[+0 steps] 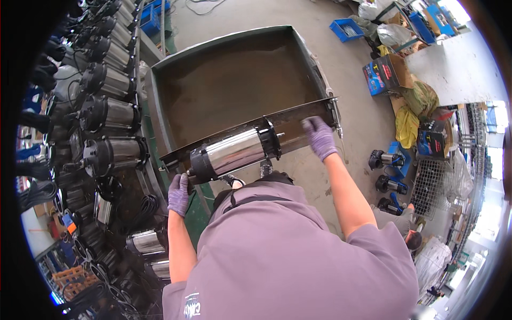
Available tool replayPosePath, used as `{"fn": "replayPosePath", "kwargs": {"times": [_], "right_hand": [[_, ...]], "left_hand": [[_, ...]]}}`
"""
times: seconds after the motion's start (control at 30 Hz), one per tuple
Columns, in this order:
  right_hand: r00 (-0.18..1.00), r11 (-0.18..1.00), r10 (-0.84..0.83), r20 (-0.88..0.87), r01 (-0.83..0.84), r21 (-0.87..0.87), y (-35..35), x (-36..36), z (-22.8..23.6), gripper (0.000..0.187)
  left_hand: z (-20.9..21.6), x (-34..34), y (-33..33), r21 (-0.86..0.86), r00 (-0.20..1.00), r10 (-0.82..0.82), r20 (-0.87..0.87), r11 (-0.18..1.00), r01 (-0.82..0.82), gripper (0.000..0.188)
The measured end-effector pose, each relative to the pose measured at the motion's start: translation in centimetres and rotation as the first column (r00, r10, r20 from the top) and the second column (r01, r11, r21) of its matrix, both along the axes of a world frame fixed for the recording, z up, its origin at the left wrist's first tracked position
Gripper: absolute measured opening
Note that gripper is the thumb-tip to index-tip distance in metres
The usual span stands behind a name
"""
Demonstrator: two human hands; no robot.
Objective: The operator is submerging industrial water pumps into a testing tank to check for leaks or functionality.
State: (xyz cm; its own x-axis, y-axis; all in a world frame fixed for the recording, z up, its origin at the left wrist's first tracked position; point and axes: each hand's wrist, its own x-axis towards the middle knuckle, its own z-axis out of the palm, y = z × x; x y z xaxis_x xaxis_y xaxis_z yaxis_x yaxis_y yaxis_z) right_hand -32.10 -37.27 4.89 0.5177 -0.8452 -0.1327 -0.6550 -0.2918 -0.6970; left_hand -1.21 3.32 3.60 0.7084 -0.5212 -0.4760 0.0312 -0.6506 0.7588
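Observation:
A pump motor (pixel 234 152) with a shiny steel barrel and black end caps lies on its side across a dark metal ledge (pixel 298 125). Its thin shaft sticks out at the right end. At its left end is my left hand (pixel 178 195) in a purple glove, the fingers closed beside the black cap. What they grip is hidden. My right hand (pixel 320 138), gloved alike, is raised past the shaft end, over the ledge's right part and apart from the motor. Its fingers are curled together, and I cannot make out anything in them.
Beyond the ledge stands a wide tank (pixel 229 40) of brownish water. Rows of similar steel motors (pixel 114 114) with black cables crowd the left. To the right are blue bins (pixel 346 30), cartons (pixel 386 74), a wire rack (pixel 426 186) and another person (pixel 397 218) low down.

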Motion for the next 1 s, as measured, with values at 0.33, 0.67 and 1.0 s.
{"fn": "replayPosePath", "kwargs": {"times": [0.33,0.67,1.0], "right_hand": [[0.882,0.87,0.47,-0.049,-0.453,0.195,4.9,7.4,2.2,0.053],[0.924,0.872,0.379,0.04,-0.372,0.318,4.4,6.6,-2.0,0.065],[0.922,0.856,0.349,0.168,-0.386,0.343,5.0,6.6,-1.3,0.063]], "left_hand": [[-3.8,5.2,7.6,-0.222,0.587,0.805,0.086,0.59,-0.776,0.033],[-7.2,11.5,17.3,-0.17,-0.086,0.992,0.093,-0.069,-0.983,0.058],[-8.8,13.2,14.0,0.414,-0.13,0.95,0.283,-0.243,-0.877,0.073]]}}
